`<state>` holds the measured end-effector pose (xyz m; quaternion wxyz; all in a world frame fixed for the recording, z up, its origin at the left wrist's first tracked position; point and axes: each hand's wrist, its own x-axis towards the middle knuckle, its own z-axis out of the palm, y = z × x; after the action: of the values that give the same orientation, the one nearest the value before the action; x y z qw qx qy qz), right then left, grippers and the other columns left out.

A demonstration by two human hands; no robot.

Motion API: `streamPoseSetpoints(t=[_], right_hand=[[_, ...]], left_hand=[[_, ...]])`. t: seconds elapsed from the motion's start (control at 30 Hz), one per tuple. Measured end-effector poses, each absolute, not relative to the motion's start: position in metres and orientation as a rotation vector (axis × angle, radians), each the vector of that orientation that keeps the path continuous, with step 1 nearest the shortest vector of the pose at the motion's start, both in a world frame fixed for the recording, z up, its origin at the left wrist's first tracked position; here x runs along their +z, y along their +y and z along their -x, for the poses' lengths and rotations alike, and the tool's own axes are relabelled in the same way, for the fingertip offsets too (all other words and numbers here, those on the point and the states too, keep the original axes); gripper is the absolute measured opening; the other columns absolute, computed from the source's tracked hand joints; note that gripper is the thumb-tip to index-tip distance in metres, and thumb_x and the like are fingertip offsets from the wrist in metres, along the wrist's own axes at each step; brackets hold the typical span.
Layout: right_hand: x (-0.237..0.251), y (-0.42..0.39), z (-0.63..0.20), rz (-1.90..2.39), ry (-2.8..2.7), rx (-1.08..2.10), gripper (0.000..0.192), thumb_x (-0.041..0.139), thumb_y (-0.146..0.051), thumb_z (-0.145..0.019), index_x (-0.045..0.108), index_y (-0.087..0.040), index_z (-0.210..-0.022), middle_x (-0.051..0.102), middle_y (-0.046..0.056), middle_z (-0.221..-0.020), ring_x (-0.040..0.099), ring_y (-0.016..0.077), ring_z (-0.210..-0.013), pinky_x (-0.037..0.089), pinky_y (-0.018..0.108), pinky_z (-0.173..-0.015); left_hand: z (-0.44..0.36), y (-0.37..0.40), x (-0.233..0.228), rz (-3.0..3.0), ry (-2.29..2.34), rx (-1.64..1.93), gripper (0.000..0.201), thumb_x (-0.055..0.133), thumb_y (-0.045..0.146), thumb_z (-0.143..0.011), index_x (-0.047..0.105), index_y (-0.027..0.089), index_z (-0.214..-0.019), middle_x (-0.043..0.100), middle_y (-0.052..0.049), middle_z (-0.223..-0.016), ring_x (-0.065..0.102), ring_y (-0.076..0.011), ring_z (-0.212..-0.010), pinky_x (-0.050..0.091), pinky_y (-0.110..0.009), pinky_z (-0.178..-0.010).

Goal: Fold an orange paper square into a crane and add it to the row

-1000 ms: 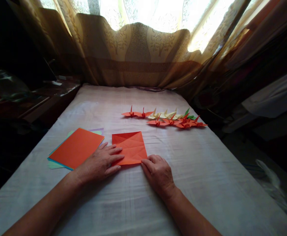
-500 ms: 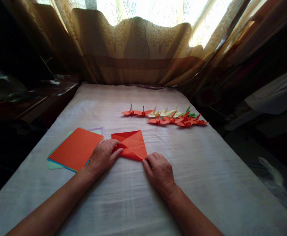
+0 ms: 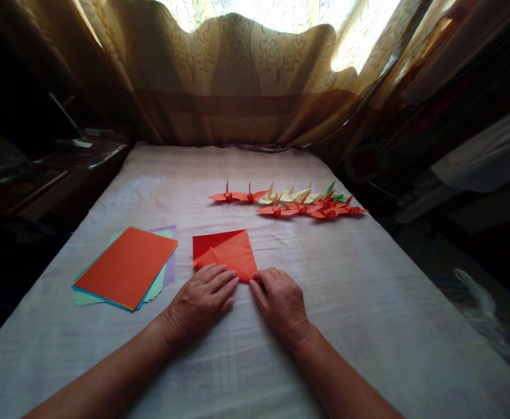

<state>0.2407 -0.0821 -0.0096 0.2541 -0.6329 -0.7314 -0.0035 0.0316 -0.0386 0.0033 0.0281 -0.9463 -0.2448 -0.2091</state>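
Note:
A creased red-orange sheet of origami paper (image 3: 231,253) lies in front of me, partly folded, with its near edge under my fingers. My left hand (image 3: 204,299) rests flat across that near edge, its fingers stretched out and covering the lower left part of the paper. At the near right corner, my right hand (image 3: 280,299) pinches the paper between thumb and forefinger. Left of my left hand lies a stack of coloured paper (image 3: 126,265), orange on top, with blue, pale green and purple edges showing beneath.
Several folded paper cranes (image 3: 276,210), red, cream and green, stand in rows farther back on the white cloth (image 3: 167,180). A patterned curtain (image 3: 232,75) hangs behind the far edge. Dark furniture (image 3: 89,157) is at the left, and a clear plastic bag (image 3: 477,297) at the right.
My left hand has moved right and nearer, from the paper's left side onto its near edge, where the fingers now lie flat. My right hand keeps its corner. The view has tilted slightly.

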Motion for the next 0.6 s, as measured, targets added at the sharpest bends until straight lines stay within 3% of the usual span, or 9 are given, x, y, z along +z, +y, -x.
streamPoseSetpoints(t=[0.1,0.6], right_hand=[[-0.0114,-0.0823,-0.2437,1.652,-1.942,0.032,0.009,0.054,-0.022,-0.093,0.062,-0.021,-0.090,0.067,0.003,-0.080,0.059,0.0176,-0.076,0.039,0.028,-0.069],[-0.0048,-0.0826,-0.2471,1.684,-1.954,0.162,0.012,0.053,-0.015,-0.088,0.059,-0.021,-0.080,0.065,0.002,-0.076,0.059,0.0163,-0.073,0.040,0.027,-0.069]], left_hand=[[-0.0290,-0.0385,0.0011,2.960,-0.797,-0.605,0.033,0.048,0.027,-0.098,0.065,0.016,-0.123,0.069,-0.012,-0.120,0.062,-0.0278,-0.113,0.049,-0.046,-0.101],[-0.0290,-0.0395,0.0001,3.008,-0.860,-0.557,0.036,0.042,0.030,-0.100,0.064,0.017,-0.125,0.068,-0.012,-0.123,0.061,-0.0262,-0.115,0.049,-0.045,-0.103]])
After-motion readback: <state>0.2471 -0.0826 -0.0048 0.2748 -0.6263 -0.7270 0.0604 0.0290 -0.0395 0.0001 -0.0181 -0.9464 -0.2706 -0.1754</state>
